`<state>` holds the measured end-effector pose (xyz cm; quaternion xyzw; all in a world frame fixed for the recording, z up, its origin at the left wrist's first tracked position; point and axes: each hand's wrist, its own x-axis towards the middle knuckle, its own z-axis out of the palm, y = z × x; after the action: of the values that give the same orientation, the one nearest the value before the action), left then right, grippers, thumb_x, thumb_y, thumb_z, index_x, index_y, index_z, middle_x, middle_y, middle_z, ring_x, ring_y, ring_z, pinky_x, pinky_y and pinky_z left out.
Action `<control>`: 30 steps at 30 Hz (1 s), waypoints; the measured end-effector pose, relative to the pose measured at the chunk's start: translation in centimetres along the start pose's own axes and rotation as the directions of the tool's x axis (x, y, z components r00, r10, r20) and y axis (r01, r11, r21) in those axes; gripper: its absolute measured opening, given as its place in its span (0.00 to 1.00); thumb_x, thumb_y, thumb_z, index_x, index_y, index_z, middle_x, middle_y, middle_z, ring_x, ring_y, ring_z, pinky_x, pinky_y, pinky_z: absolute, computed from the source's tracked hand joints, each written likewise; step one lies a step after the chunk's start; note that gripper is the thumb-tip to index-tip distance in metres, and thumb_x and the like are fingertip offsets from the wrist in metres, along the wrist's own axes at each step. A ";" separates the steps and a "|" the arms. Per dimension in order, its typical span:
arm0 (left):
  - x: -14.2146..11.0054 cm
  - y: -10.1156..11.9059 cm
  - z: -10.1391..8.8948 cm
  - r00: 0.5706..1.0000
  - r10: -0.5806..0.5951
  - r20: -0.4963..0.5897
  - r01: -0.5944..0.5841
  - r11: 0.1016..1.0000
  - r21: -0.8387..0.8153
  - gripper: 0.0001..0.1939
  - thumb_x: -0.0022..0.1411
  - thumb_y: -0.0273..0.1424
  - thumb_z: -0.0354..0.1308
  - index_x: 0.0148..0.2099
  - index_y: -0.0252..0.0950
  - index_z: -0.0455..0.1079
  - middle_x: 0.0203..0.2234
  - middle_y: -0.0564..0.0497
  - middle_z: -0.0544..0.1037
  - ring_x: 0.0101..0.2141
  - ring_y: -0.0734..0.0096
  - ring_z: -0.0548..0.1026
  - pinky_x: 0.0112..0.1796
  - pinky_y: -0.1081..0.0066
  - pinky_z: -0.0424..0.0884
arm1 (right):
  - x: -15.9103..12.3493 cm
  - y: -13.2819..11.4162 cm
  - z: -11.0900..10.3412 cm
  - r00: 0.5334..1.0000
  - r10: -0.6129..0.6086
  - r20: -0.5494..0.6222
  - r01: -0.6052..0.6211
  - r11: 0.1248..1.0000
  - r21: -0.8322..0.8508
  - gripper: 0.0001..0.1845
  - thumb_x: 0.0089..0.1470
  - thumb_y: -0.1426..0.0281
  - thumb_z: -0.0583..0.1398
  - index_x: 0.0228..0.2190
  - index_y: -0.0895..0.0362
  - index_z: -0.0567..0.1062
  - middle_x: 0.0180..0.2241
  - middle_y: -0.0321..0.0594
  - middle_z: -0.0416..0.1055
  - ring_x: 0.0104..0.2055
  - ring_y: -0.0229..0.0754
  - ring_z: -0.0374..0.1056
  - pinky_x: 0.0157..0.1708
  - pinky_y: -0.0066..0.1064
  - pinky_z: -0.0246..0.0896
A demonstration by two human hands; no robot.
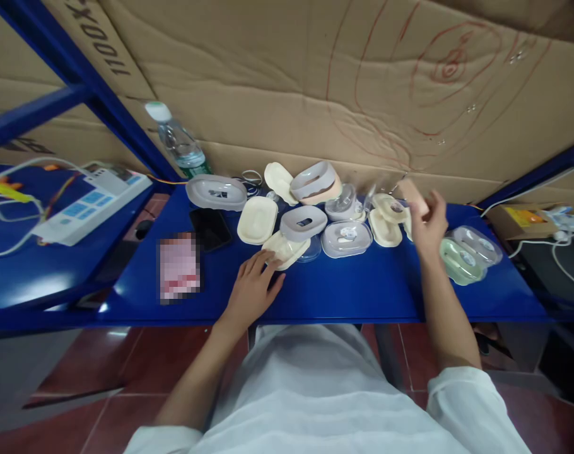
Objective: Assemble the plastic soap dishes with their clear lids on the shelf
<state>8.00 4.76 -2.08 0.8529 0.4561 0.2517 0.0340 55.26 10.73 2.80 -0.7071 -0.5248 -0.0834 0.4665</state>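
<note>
Soap dishes of several colours lie along the blue table (pixel 357 290). My left hand (pixel 255 284) rests palm down with its fingers stretched, fingertips at the edge of a cream soap dish (pixel 287 251). A grey soap dish (pixel 304 222) sits over that dish, and another cream dish (pixel 257 219) lies just beyond my left hand. At the right, my right hand (pixel 431 221) is closed on a peach-coloured soap dish part (pixel 412 197), raised and blurred. Beside it are small cream dishes (pixel 386 228). A clear-lidded grey soap box (pixel 346 238) lies between my hands.
Green (pixel 462 260) and grey (pixel 477 244) clear-lidded soap boxes lie at the right. A black phone (pixel 210 228), a blurred-out pink item (pixel 179 268) and a water bottle (pixel 180 142) are at the left. A cardboard wall (pixel 268 82) stands behind; a power strip (pixel 93 208) lies far left.
</note>
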 end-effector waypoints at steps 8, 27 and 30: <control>-0.5 0.0 -0.2 0.992 -0.012 -0.122 0.011 1.000 -0.001 0.07 0.74 0.36 0.62 0.46 0.37 0.72 0.51 0.39 0.78 0.55 0.50 0.78 0.55 0.54 0.78 | -11.6 -4.4 -5.7 0.985 -0.170 -0.024 0.170 0.985 0.029 0.23 0.68 0.56 0.62 0.54 0.59 0.79 0.52 0.53 0.80 0.54 0.54 0.76 0.56 0.48 0.70; -5.8 4.0 -1.9 0.990 0.077 0.120 -0.034 0.945 -0.326 0.31 0.70 0.33 0.69 0.70 0.45 0.64 0.78 0.36 0.48 0.70 0.46 0.67 0.63 0.49 0.78 | -21.3 -12.2 -5.4 0.483 -0.641 0.596 0.464 0.765 0.447 0.36 0.69 0.81 0.55 0.73 0.47 0.62 0.66 0.41 0.74 0.72 0.51 0.63 0.72 0.56 0.56; -5.1 3.8 -1.5 0.968 0.175 0.183 -0.122 0.956 -0.268 0.33 0.72 0.35 0.67 0.74 0.46 0.63 0.76 0.37 0.57 0.72 0.42 0.63 0.66 0.44 0.73 | -21.5 -13.2 -4.8 0.487 -0.646 0.588 0.510 0.757 0.409 0.30 0.71 0.76 0.58 0.71 0.51 0.65 0.64 0.44 0.75 0.70 0.52 0.65 0.71 0.54 0.56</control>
<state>7.90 -1.74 -1.73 0.8947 0.3485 0.2212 0.1708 36.84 -6.96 -0.11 -0.4192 -0.8722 0.0860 0.2369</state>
